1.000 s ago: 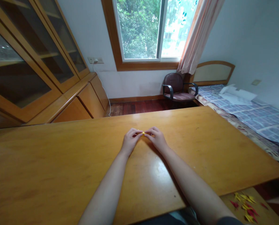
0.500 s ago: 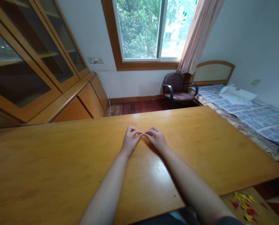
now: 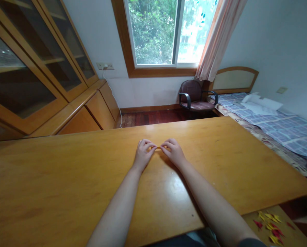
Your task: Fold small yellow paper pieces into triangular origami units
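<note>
My left hand [image 3: 143, 152] and my right hand [image 3: 172, 151] are above the wooden table, fingertips close together in front of me. Both pinch the ends of a small, thin yellow strip [image 3: 158, 147], which looks like folded paper. Only a short piece of it shows between the fingertips; the fingers cover the rest. A narrow gap separates the two hands.
The wooden table [image 3: 66, 185] spans the view. At lower right, several small red and yellow folded pieces [image 3: 274, 228] lie on a lower brown surface. Beyond the table are a maroon armchair [image 3: 194, 96], a bed [image 3: 279, 127] and a glass-door cabinet [image 3: 83, 92].
My fingertips have drawn slightly apart, the right hand shifting a little to the right. More of the yellow strip shows between them.
</note>
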`<action>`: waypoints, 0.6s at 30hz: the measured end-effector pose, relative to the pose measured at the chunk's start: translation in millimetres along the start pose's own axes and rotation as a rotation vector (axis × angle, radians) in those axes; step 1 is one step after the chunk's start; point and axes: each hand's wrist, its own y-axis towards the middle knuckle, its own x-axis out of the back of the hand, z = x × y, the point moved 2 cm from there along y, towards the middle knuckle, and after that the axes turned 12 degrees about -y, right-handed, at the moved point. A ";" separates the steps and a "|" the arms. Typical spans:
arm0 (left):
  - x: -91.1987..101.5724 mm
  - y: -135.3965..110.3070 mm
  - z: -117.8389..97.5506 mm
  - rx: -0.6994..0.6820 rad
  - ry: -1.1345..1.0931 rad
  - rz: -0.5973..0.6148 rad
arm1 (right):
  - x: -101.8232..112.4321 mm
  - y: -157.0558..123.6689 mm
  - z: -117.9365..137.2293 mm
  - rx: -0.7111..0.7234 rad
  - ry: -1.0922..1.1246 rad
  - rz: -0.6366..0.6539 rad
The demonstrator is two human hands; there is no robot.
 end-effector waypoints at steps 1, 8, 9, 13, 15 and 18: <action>0.1 0.1 0.0 0.003 0.003 0.001 | 0.4 0.1 -0.8 -0.005 0.001 -0.001; 3.6 0.2 1.8 0.035 -0.010 -0.043 | 0.5 0.2 -7.7 -0.068 0.044 -0.030; 4.3 0.2 2.9 0.047 -0.019 -0.051 | 0.5 0.3 -9.0 -0.085 0.058 -0.037; 7.1 0.5 7.0 0.095 -0.073 -0.099 | 1.6 1.2 -12.2 -0.153 0.115 -0.081; 7.9 0.5 7.9 0.111 -0.097 -0.116 | 2.0 1.7 -11.9 -0.168 0.126 -0.096; 7.1 0.2 7.4 0.115 -0.103 -0.106 | 0.8 1.5 -9.3 -0.162 0.149 -0.080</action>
